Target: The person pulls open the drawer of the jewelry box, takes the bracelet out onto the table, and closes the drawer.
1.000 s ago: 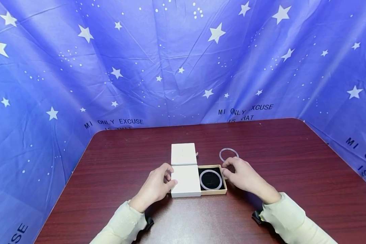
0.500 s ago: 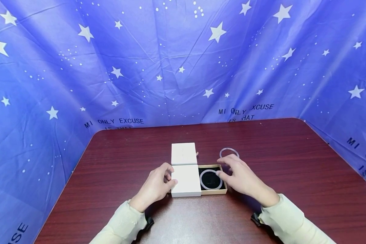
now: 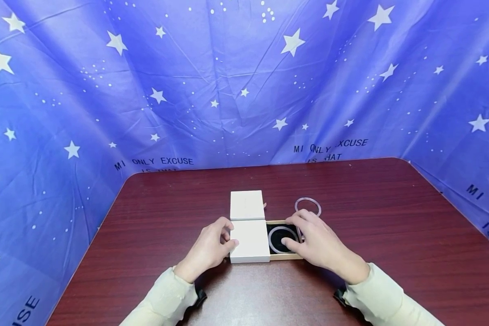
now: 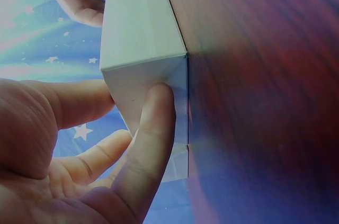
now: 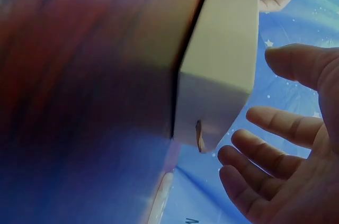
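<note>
In the head view my left hand (image 3: 208,246) holds the left end of a white slide-out box (image 3: 249,240), thumb on its top. The left wrist view shows a finger (image 4: 158,118) against the box's end face. Its tan-edged drawer (image 3: 286,257) is pulled out to the right, with a pale lilac bangle (image 3: 270,240) lying on black padding. My right hand (image 3: 323,242) hovers over the drawer's right end, partly hiding it, fingers spread. In the right wrist view those fingers stand apart from the drawer, whose end carries a small ribbon tab (image 5: 199,136).
Behind the open box lies a second white box (image 3: 246,203), touching or nearly touching it. Another pale lilac bangle (image 3: 307,199) rests on the dark red table (image 3: 179,194) beyond my right hand. A blue starry curtain (image 3: 212,81) surrounds the table.
My right hand has shifted left from beside the drawer's end to over it, its thumb now above the bangle. The left hand stays on the box.
</note>
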`<action>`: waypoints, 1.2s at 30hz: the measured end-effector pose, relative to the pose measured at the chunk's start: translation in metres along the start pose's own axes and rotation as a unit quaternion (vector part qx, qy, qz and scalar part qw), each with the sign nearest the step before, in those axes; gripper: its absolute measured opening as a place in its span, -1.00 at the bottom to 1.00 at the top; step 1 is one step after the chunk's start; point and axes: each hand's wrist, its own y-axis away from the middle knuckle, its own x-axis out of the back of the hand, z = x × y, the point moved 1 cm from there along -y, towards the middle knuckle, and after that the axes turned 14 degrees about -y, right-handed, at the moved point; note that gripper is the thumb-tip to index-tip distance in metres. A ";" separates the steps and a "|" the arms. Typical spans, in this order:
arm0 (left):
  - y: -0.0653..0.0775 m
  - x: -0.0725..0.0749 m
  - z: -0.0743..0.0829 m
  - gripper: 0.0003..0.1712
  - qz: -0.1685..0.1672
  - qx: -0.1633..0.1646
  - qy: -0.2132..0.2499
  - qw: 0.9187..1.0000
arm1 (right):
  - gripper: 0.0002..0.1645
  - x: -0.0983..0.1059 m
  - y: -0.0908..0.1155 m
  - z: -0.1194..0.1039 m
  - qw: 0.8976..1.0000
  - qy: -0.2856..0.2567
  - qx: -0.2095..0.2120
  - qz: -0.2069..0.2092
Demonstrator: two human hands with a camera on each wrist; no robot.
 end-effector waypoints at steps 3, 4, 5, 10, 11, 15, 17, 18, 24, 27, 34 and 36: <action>0.000 0.000 0.000 -0.72 -0.002 -0.002 0.001 1.000 | -0.52 -0.001 0.000 -0.003 1.000 0.006 0.014 0.004; 0.000 0.000 -0.001 -0.72 -0.002 -0.002 0.001 1.000 | -0.52 -0.002 0.000 -0.003 1.000 0.008 0.018 0.005; 0.000 0.000 -0.001 -0.72 -0.002 -0.002 0.001 1.000 | -0.52 -0.002 -0.001 -0.004 1.000 0.008 0.019 0.005; 0.000 0.000 0.000 -0.72 -0.003 0.001 0.001 1.000 | -0.52 -0.003 -0.002 -0.007 1.000 0.020 0.011 -0.007; -0.001 0.000 0.000 -0.72 -0.003 0.002 0.000 1.000 | -0.52 -0.004 -0.003 -0.007 1.000 0.024 0.009 -0.009; -0.001 0.001 0.001 -0.72 -0.005 0.002 0.002 1.000 | -0.51 -0.004 -0.005 -0.012 0.999 0.041 0.002 -0.010; 0.000 0.001 0.002 -0.71 -0.006 0.001 0.003 1.000 | -0.51 -0.004 -0.006 -0.014 0.999 0.050 0.000 -0.009; 0.000 0.001 0.002 -0.71 -0.005 0.000 0.004 1.000 | -0.51 -0.004 -0.006 -0.014 0.998 0.055 -0.001 -0.009; -0.001 0.001 0.001 -0.71 -0.004 0.002 0.001 1.000 | -0.46 -0.006 -0.009 -0.016 0.997 0.077 -0.010 -0.014; -0.001 0.002 0.002 -0.71 -0.003 0.002 0.001 1.000 | -0.43 -0.007 -0.011 -0.018 0.996 0.084 -0.007 -0.019; 0.000 0.001 0.001 -0.72 -0.003 0.005 0.001 1.000 | -0.41 -0.011 -0.013 -0.021 0.994 0.101 0.002 -0.029; 0.000 0.001 0.002 -0.72 -0.003 0.005 0.002 1.000 | -0.41 -0.012 -0.014 -0.021 0.994 0.106 0.003 -0.033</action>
